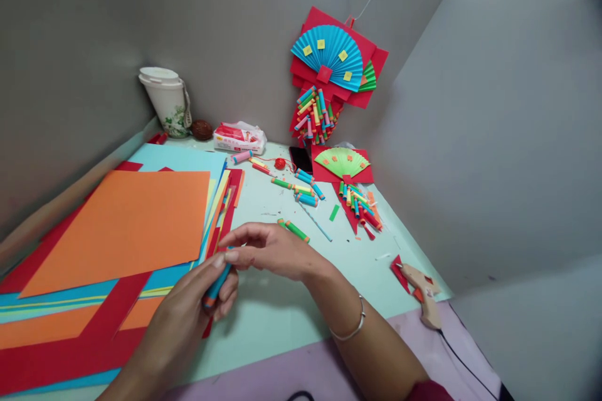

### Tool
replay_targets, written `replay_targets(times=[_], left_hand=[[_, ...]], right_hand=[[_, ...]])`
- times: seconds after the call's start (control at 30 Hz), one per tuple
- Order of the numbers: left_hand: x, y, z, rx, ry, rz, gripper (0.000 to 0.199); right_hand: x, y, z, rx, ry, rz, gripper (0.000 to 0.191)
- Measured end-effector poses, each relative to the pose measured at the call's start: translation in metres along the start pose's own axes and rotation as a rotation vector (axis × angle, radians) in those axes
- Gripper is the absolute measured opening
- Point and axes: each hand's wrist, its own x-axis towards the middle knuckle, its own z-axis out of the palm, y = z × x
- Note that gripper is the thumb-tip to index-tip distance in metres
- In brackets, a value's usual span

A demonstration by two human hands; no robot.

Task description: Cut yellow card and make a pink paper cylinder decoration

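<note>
My left hand [185, 301] is wrapped round a small blue paper roll [217, 287] with an orange band at its lower end. The roll is tilted, its upper end between my fingers. At that upper end, the thumb and fingers of my right hand [277, 252] are pinched together; the fingertips partly hide it. Just beyond my right hand, a green paper roll [298, 231] with orange ends lies on the pale green table sheet [263, 351]. More blue, green and yellow rolls [306, 200] are scattered farther back.
Coloured paper sheets [126, 225] are stacked at the left. A glue gun [423, 291] with a cord lies at the right edge. Behind are a white cup [164, 100], a tissue pack [239, 137], a phone [301, 160] and a hanging fan decoration [329, 56]; another fan decoration [342, 163] lies below.
</note>
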Motion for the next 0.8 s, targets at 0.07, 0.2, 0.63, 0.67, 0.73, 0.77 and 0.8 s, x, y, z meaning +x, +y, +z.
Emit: replay_targets(times=[0.07, 0.2, 0.63, 0.67, 0.73, 0.77, 0.8], left_hand=[[-0.002, 0.003, 0.003, -0.038, 0.007, 0.002, 0.032], [-0.006, 0.008, 0.006, -0.081, -0.024, 0.001, 0.026], [0.002, 0.0, -0.01, 0.258, -0.032, -0.021, 0.043], [0.004, -0.001, -0.013, 0.274, -0.019, -0.01, 0.043], [0.007, -0.001, -0.016, 0.289, 0.015, 0.001, 0.048], [0.008, 0.0, -0.018, 0.288, 0.029, 0.001, 0.051], [0.009, 0.0, -0.018, 0.28, 0.041, -0.001, 0.052]], right_hand=[[-0.003, -0.002, -0.004, -0.04, 0.021, -0.043, 0.029], [-0.01, -0.009, -0.011, -0.154, 0.098, -0.095, 0.021], [-0.012, -0.003, -0.007, -0.367, -0.001, -0.112, 0.025], [-0.01, -0.002, -0.005, -0.383, 0.015, -0.126, 0.026], [-0.007, 0.002, -0.002, -0.424, 0.058, -0.173, 0.026], [-0.005, 0.004, 0.0, -0.456, 0.084, -0.204, 0.025], [-0.003, 0.006, 0.002, -0.494, 0.109, -0.234, 0.024]])
